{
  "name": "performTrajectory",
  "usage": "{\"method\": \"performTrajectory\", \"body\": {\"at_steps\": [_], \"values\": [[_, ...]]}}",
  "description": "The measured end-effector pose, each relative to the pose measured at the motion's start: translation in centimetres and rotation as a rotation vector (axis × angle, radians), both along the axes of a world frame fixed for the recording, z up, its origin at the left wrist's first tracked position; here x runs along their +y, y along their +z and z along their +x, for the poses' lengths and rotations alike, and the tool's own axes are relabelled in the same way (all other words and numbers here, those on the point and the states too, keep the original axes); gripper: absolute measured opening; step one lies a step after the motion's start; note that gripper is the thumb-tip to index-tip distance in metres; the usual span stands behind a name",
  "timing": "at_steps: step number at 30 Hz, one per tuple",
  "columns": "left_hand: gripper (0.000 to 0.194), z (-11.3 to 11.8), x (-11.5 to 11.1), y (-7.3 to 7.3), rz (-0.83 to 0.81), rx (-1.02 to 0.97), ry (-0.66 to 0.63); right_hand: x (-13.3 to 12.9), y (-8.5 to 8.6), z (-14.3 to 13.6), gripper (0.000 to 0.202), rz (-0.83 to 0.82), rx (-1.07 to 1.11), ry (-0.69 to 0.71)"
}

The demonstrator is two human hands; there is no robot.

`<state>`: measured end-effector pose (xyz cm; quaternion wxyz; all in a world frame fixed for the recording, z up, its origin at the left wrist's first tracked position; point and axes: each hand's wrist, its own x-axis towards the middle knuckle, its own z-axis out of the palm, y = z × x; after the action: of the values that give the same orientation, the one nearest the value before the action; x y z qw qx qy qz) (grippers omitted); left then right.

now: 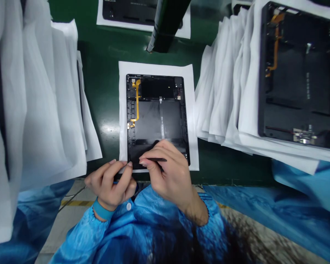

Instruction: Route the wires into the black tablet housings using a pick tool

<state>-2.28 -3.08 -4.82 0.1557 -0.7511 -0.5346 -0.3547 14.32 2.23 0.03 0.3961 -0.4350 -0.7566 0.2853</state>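
Note:
A black tablet housing [151, 124] lies open side up on a white foam sheet [194, 110], with an orange flex cable [138, 102] along its left side. At its near edge, my right hand [170, 172] pinches dark tweezers [156, 159], their tip hidden by the fingers. My left hand [112, 179] rests at the housing's near left corner, fingers bent and fingertips touching the edge. Whether those fingers hold anything small cannot be made out. A teal band [103, 210] circles the left wrist.
Stacked white foam sheets [44, 95] with dark panels between them stand at left. On the right, another foam stack [222, 84] carries a second tablet housing [294, 80]. A dark post [170, 29] rises behind, near another housing [129, 11] on the green table [104, 84].

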Motion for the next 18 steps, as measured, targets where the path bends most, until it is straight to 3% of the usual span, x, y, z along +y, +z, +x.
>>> {"method": "performTrajectory", "body": {"at_steps": [4,18], "values": [[0.028,0.0,-0.1,-0.2,-0.004,-0.009,-0.003,-0.2,0.1,0.3,0.014,0.016,-0.070,-0.048],[0.033,0.0,-0.8,-1.2,-0.016,-0.051,0.018,-0.9,0.3,2.0,0.020,-0.027,-0.013,-0.152]]}}
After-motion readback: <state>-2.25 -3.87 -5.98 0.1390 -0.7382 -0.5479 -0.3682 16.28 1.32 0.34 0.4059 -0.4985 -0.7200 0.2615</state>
